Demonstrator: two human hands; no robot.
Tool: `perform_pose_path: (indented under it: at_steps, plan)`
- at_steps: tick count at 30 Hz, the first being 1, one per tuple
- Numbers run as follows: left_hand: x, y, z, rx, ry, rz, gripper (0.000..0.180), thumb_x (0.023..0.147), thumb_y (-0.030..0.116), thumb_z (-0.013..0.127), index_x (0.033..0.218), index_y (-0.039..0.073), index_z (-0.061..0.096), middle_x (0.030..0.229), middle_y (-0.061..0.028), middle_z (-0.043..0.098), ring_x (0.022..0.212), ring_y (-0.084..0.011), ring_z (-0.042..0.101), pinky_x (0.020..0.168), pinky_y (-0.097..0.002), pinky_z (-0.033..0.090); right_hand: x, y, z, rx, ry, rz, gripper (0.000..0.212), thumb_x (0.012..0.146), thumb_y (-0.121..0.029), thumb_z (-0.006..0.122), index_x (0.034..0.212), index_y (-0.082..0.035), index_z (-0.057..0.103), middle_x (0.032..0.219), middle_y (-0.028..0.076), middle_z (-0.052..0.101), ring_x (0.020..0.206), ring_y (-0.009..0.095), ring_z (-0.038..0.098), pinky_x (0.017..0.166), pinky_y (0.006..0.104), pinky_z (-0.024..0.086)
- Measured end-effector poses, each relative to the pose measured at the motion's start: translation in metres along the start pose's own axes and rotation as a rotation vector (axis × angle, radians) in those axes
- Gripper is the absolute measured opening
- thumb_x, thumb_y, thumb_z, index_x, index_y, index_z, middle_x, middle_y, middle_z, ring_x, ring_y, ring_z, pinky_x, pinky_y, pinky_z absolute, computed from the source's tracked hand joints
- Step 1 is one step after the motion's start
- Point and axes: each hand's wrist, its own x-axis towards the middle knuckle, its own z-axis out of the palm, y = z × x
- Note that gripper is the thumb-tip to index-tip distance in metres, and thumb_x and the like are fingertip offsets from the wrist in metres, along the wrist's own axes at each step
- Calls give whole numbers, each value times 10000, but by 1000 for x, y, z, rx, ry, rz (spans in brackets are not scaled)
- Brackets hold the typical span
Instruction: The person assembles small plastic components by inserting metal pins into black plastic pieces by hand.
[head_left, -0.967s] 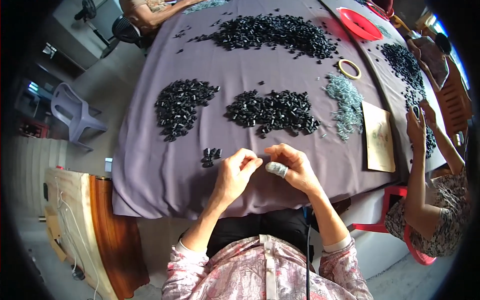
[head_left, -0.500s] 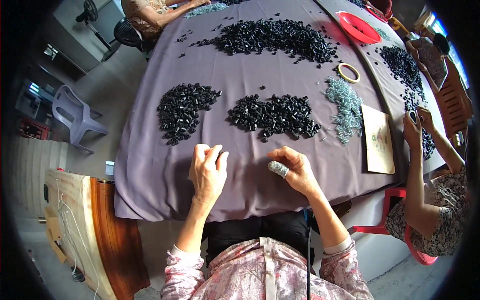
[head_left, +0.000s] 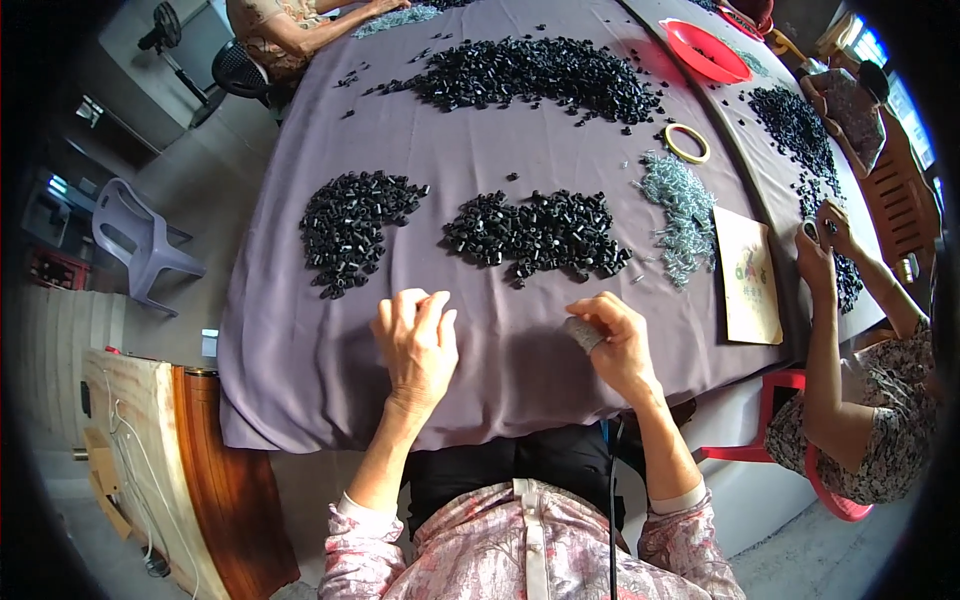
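Note:
My left hand (head_left: 415, 342) is held over the near part of the grey-purple cloth (head_left: 500, 385), fingers curled in toward the thumb. Whatever it holds is hidden behind the fingers. To its right, my right hand (head_left: 618, 345) has its fingertips bent to the thumb, and anything pinched there is too small or hidden to make out. Silvery-grey tape (head_left: 584, 335) wraps that thumb. Just beyond my hands lie two heaps of small black tubular parts, a left heap (head_left: 350, 230) and a middle heap (head_left: 545, 235). A pile of small shiny metal pins or screws (head_left: 682, 215) lies beyond my right hand.
A larger black heap (head_left: 530, 80) spreads farther back, near a red basin (head_left: 705, 55). A cream ring (head_left: 690, 159) and a tan paper sheet (head_left: 748, 285) lie at right. One co-worker (head_left: 850, 420) handles parts at right; another person (head_left: 275, 40) sits far left.
My right hand has shifted right, away from the left, and its fingers have curled further in. The left hand stays nearly in place, turned slightly. The whole view has shifted a little.

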Motion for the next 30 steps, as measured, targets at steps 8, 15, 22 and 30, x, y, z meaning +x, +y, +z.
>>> perform_pose_path:
  at_steps: [8,15,22,30]
  plan:
    - [10,42,26,-229,-99,150,149,716,75,647,857,60,603,832,-66,523,779,-251,483,710,-359,392,-4,19,-29,-173,144,64,274,663,130,554,877,-30,613,728,60,531,620,149,513,582,247,427]
    - [3,41,44,-277,-109,169,111,716,55,636,822,46,603,804,-66,505,749,-245,488,694,-359,400,-1,13,-18,-211,150,31,295,646,135,540,881,-29,610,777,107,567,711,238,601,632,295,476]
    - [3,44,43,-274,-130,158,102,718,55,633,815,44,608,804,-66,506,755,-244,489,698,-360,401,4,16,-10,-192,157,10,294,641,121,536,880,-35,605,793,108,572,737,261,601,648,315,481]
    - [2,41,46,-282,-113,166,101,729,86,628,823,78,592,827,-50,491,765,-240,475,688,-370,382,0,19,-8,-287,141,-49,365,597,142,465,890,-23,606,827,111,582,766,277,601,654,303,475]
